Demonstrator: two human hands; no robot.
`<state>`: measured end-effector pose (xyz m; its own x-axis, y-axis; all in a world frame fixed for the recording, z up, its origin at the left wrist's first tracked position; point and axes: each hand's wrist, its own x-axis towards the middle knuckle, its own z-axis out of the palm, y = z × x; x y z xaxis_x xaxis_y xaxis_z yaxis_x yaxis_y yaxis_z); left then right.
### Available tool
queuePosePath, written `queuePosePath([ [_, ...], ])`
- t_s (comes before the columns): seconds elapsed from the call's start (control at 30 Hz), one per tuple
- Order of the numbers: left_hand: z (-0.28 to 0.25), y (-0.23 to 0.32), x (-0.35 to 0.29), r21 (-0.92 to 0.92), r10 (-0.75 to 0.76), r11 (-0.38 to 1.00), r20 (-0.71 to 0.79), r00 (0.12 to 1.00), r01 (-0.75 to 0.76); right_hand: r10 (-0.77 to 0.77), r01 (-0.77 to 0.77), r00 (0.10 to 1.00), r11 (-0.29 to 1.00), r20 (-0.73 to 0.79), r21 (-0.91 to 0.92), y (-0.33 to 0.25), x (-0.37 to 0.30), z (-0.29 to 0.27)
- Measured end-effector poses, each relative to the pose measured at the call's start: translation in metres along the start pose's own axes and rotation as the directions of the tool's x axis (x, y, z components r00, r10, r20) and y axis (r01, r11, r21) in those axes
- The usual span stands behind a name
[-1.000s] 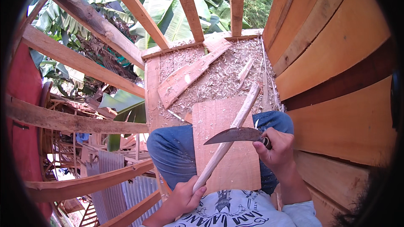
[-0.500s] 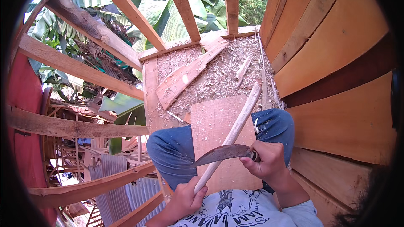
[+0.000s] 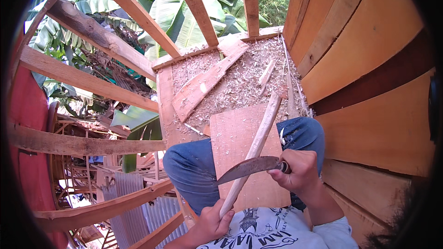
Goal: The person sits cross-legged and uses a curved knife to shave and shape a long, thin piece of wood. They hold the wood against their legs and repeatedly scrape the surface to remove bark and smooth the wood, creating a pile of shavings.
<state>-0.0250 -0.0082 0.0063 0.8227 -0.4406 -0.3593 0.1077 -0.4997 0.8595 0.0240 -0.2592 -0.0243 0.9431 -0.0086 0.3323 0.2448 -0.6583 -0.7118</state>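
Note:
A long peeled wooden stick (image 3: 263,133) slants up and away from my left hand (image 3: 213,222), whose fingers are wrapped round its lower end. My right hand (image 3: 299,169) grips the dark handle of a curved knife (image 3: 249,168). The blade lies across the lower part of the stick, its tip pointing left; whether the edge touches the wood I cannot tell. Under the stick, a flat rectangular board (image 3: 233,133) rests over my lap between my knees.
Wood shavings (image 3: 244,76) cover the floor ahead, around a long cut plank (image 3: 207,80) and a small wood piece (image 3: 266,71). Slatted wooden rails (image 3: 87,145) run along the left and front. A board wall (image 3: 369,129) rises close on the right.
The stick's far end has dropped slightly toward me and left. My right hand and the knife have shifted a little to the right; my left hand keeps its hold.

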Motion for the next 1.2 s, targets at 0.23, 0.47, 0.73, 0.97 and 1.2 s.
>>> queuePosePath([
  [0.23,0.005,-0.007,-0.012,0.017,-0.074,0.997,0.069,0.995,0.073,0.105,-0.111,0.962,0.994,-0.254,-0.008,0.036,0.030,-0.008],
  [0.47,0.000,-0.011,-0.014,-0.063,-0.116,0.992,-0.097,0.988,0.111,0.264,-0.239,0.942,0.961,-0.209,0.140,0.034,0.021,-0.024],
  [0.73,0.004,-0.002,-0.007,-0.025,-0.109,0.994,-0.012,0.994,0.109,-0.025,0.011,0.997,0.983,-0.076,-0.181,0.024,0.019,0.007],
  [0.97,0.009,-0.028,-0.020,-0.126,0.030,0.992,-0.014,0.999,-0.032,0.471,-0.424,0.809,0.882,-0.353,0.205,0.077,0.041,-0.024],
  [1.2,-0.021,-0.052,-0.002,-0.735,-0.071,0.665,0.112,0.991,0.130,0.205,-0.201,0.976,0.978,-0.070,0.062,0.012,0.016,0.014],
])
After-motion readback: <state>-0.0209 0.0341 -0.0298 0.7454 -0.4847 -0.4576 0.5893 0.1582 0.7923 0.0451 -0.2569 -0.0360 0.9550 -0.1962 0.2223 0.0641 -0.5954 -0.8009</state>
